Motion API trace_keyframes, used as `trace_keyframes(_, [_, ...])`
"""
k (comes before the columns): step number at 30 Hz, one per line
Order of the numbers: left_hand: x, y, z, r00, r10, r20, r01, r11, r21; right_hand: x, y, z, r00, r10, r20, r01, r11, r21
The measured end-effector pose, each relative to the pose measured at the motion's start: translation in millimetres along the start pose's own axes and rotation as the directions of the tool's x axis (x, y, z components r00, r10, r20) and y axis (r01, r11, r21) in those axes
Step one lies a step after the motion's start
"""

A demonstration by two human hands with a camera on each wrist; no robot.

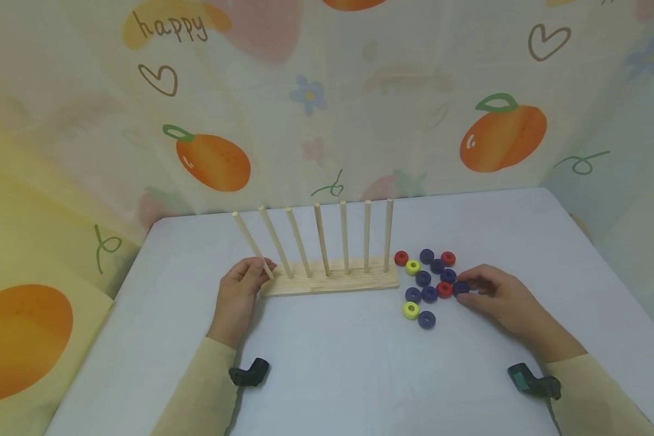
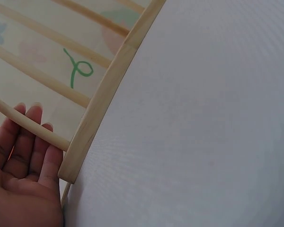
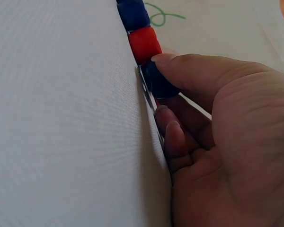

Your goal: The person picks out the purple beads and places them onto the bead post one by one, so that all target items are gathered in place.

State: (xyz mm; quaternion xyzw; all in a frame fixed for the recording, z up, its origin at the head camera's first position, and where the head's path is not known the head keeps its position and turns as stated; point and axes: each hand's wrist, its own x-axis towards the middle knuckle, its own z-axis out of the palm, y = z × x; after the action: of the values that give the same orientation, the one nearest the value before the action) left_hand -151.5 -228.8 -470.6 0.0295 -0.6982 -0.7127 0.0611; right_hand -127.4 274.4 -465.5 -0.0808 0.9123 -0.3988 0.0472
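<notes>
A wooden peg rack (image 1: 332, 282), a flat base with a row of several upright pegs, stands on the white table. At its left end my left hand (image 1: 242, 290) grips the outermost peg low down, thumb in front and fingers behind; the left wrist view shows the fingers (image 2: 31, 137) around that peg (image 2: 40, 130). To the right of the rack lies a loose group of round beads with holes, dark blue, red and yellow. On that group's right side my right hand (image 1: 498, 300) pinches a dark blue bead (image 3: 158, 81) between thumb and fingers, next to a red bead (image 3: 145, 45).
Other beads lie flat close together, among them a yellow bead (image 1: 410, 310), a blue bead (image 1: 427, 320) and a red bead (image 1: 401, 258) near the rack's right end. Behind the table (image 1: 327, 363) hangs a patterned cloth (image 1: 392, 121).
</notes>
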Motion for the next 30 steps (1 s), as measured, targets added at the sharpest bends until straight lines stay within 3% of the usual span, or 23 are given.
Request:
trace_keyframes(19, [0.0, -1.5, -1.0, 1.0, 0.018, 0.015, -0.018, 1.0, -0.003, -4.0, -9, -1, 0.994, -0.08, -0.073, 0.083, 0.996, 0.041])
trace_keyframes(30, [-2.3, -2.1, -1.9, 1.0, 0.008, 0.011, -0.008, 1.0, -0.021, -2.3, -26, -3, 0.965, -0.218, -0.145, 0.226, 0.973, 0.042])
